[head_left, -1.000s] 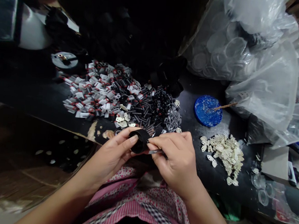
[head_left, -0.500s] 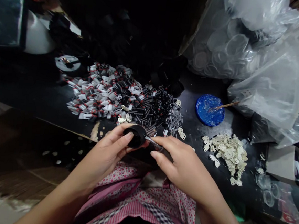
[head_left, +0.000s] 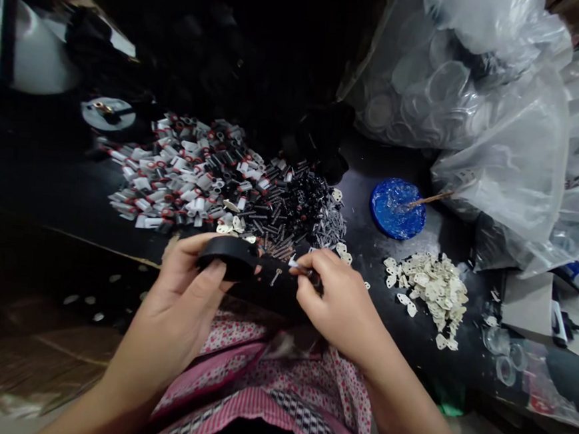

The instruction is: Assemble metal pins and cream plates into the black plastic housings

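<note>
My left hand [head_left: 183, 299] is wrapped round a black round part [head_left: 229, 258], tilted, with the thumb at its opening. My right hand [head_left: 336, 297] pinches a small tool with a pale tip [head_left: 296, 264], to the right of the black part and apart from it; most of the tool is hidden by the fingers. A small metal piece [head_left: 276, 277] lies on the black table between my hands. Beyond them are a pile of white and grey tubes with red rings [head_left: 192, 176], several springs [head_left: 269, 222] and a heap of small grey pins [head_left: 330, 223].
To the right lie a blue dish [head_left: 398, 209] with a brown stick and a heap of cream flat pieces [head_left: 437, 285]. Large clear plastic bags [head_left: 510, 147] stand at the back right. A white disc [head_left: 108, 115] is at the back left. The table's front edge [head_left: 116, 251] runs nearby.
My left hand has moved left with the black part and tilted it. The tool in my right hand has come away from the part. The whole view has shifted slightly.
</note>
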The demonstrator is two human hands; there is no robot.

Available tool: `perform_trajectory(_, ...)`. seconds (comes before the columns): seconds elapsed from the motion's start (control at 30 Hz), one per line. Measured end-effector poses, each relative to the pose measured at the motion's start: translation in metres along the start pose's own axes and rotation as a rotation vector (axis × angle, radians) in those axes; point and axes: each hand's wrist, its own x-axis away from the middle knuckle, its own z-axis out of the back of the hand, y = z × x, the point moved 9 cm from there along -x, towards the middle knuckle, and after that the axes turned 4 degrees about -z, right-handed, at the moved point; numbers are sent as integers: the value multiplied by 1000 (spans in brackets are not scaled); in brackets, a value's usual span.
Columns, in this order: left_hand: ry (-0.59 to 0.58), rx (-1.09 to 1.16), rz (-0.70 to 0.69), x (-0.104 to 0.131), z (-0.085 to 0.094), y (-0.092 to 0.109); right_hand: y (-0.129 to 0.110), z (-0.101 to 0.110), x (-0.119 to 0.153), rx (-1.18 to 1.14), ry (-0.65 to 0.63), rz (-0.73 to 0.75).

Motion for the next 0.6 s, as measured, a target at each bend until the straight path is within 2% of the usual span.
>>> perform_trajectory(0.07,-3,44,30,-1,-6,-8,-8,0,-11,343,97,53)
perform_trajectory(0.13,-30,30,52,-5,-8,-14,-14,-7,-21,533,92,96)
perform_trajectory(0.3,-20,55,105,-8,-5,-20,-18,-13,-29,677,97,128)
perform_trajectory(0.43,-30,119,151,-4,-15,-23,-18,-12,-26,600,105,138)
perform_trajectory(0.6,-97,309,287,-2,-35,-33,-19,2,-13,162,227,191)
